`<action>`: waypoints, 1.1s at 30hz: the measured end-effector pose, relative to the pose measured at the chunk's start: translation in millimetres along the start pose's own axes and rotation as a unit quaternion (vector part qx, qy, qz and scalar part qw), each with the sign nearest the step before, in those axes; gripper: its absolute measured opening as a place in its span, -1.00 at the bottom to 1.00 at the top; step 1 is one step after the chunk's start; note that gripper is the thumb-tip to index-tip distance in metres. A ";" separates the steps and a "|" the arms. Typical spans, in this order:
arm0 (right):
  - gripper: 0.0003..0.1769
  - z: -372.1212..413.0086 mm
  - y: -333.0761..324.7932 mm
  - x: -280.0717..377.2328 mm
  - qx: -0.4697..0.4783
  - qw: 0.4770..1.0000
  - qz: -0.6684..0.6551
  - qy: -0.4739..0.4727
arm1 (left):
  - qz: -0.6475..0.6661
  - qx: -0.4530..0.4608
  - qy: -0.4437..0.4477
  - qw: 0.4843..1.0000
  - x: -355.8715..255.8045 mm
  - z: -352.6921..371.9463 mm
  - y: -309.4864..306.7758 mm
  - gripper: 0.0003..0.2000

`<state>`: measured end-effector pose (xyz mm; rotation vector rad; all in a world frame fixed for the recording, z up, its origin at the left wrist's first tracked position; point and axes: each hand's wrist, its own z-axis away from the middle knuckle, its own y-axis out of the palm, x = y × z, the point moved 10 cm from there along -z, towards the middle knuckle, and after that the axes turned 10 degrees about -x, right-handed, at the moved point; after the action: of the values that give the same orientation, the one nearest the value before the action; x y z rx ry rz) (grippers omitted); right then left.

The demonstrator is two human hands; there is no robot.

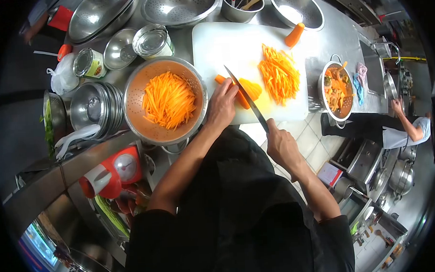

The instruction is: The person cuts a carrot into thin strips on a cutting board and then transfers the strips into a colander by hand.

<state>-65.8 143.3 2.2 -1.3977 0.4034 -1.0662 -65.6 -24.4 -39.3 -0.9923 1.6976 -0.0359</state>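
Head view, left hand [221, 106]: curled, pinning carrot [243, 102]
Right hand [282, 144]: closed round knife [253, 103]
Knife: near left fingertips; a slip could cut
Carrot: could roll if hold loosens

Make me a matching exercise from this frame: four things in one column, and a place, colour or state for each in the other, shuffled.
Things:
1. knife
2. left hand
3. scale
4. board

Descriptions:
A. white, with carrot strips piled on it
B. in the right hand
C. red, with a round dial
D. on a carrot, beside the blade

Pairs: 1-B, 2-D, 3-C, 4-A
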 end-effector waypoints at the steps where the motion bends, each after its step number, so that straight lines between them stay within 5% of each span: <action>1: -0.76 0.4 1.0 -1.2 0.001 1.000 0.000 0.001 | 0.003 -0.007 0.003 1.000 -0.3 -0.6 -0.8 -0.66; 14: -0.62 -41.8 70.1 -11.2 0.004 0.999 -0.042 0.034 | 0.020 -0.028 0.019 0.999 3.1 2.8 0.7 -0.71; 22: -0.77 -29.4 24.2 -2.2 0.016 0.998 -0.042 0.042 | 0.009 -0.034 0.026 0.999 3.2 1.9 -2.5 -0.77; 33: -0.69 -21.3 46.7 -5.1 0.023 0.997 -0.059 0.050 | 0.011 -0.053 0.028 0.998 5.6 3.3 -1.9 -0.77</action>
<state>-68.1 126.8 -46.6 -1.3435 0.3711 -1.2380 -62.0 -27.6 -44.1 -1.0603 1.7763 0.0411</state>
